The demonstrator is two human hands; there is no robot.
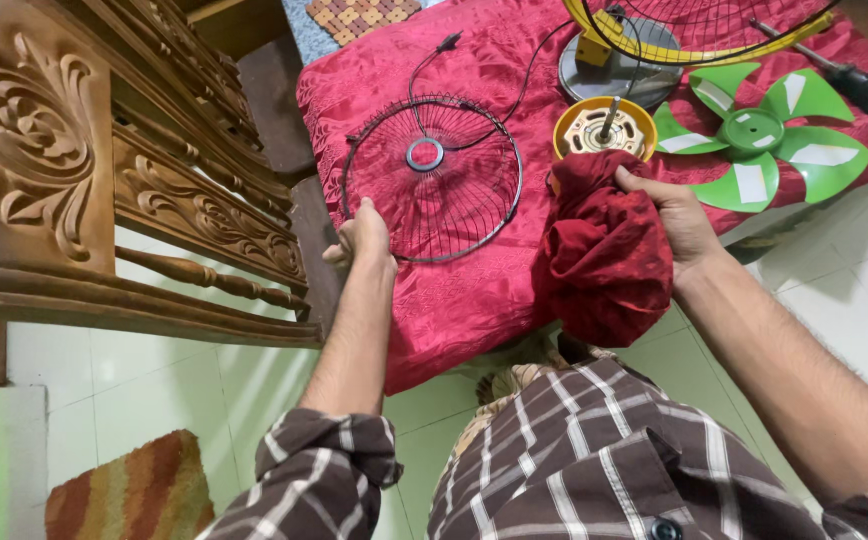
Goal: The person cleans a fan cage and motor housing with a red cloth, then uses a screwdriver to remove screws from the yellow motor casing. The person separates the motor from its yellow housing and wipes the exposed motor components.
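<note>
My left hand (pixel 362 240) grips the wire fan guard (pixel 432 178) by its near rim; my right hand (pixel 679 215) clutches the red cloth (pixel 599 255) beside it.

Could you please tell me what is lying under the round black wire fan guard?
The round black wire fan guard lies on a shiny red satin cushion, visible through its spokes. The left hand holds its near rim. What supports the cushion is covered.

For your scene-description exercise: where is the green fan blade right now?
In the head view, the green fan blade lies at the upper right on the red cloth, beside the yellow motor housing, beyond the right hand.
</note>
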